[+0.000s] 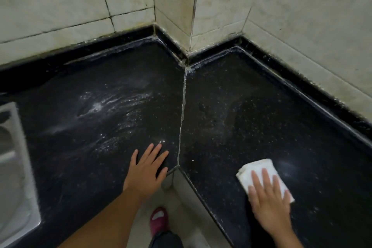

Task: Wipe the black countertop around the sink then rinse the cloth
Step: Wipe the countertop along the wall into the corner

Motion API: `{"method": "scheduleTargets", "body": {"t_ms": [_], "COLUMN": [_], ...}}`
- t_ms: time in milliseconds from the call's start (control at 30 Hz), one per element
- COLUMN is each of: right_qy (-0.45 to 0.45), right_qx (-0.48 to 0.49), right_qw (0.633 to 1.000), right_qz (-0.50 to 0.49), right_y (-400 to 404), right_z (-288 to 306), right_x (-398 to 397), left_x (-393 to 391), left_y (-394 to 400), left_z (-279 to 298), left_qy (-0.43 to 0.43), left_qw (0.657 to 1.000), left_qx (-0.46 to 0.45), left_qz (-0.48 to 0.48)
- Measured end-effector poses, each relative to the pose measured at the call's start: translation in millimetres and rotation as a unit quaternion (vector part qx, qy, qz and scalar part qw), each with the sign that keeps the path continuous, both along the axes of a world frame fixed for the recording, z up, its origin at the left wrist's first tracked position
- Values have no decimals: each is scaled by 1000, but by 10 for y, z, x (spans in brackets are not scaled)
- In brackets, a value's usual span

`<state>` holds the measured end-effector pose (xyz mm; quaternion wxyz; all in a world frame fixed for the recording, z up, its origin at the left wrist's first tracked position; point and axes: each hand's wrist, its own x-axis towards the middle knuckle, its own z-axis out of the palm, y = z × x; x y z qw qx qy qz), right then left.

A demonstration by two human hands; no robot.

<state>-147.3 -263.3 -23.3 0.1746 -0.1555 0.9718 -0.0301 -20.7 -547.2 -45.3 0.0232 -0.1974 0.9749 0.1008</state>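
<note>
Black speckled stone bench (pixel 251 110) wraps an L-shaped corner beneath pale tiled walls (pixel 302 6), a steel sink (pixel 14 157) at its left edge. Left hand (pixel 146 171) rests flat, fingers spread, near the seam. Right hand (pixel 268 201) presses flat on a folded white cloth (pixel 255 169) lying near the right section's front edge.

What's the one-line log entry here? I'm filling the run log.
phase: wiping | right hand: flat on white cloth | left hand: flat on countertop | sink: left edge
</note>
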Motion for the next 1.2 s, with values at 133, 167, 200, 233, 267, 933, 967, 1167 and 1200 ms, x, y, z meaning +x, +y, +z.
{"method": "scheduleTargets", "body": {"t_ms": [133, 167, 200, 233, 267, 933, 967, 1167, 1200], "right_qy": [-67, -76, -85, -93, -99, -61, -73, -56, -35], "right_qx": [23, 26, 24, 22, 21, 10, 18, -16, -14], "right_qw": [995, 995, 996, 995, 992, 983, 982, 998, 999], "right_qz": [-72, -51, -18, 23, 72, -172, -173, 1, 39], "right_y": [-382, -617, -861, -1090, -1288, -418, -624, -1898, -1967], "right_z": [167, 157, 155, 142, 134, 185, 186, 33, 12], "right_x": [-602, -680, -727, -723, -676, 29, -104, -103, -1], "left_x": [-10, -9, -11, -16, -16, -64, -74, -306, -419], "left_y": [-6, -10, -15, -17, -18, -360, -442, -810, -841], "left_z": [-57, -62, -47, -33, -36, 182, 188, 230, 246], "left_qy": [20, 21, 15, 10, 6, 19, 25, 42, 46], "left_qw": [999, 999, 999, 999, 999, 999, 999, 998, 998], "left_qx": [-39, -41, -40, -39, -36, 24, 41, 44, 41], "left_qz": [-16, -15, -12, -11, -13, -21, -5, -12, -20]}}
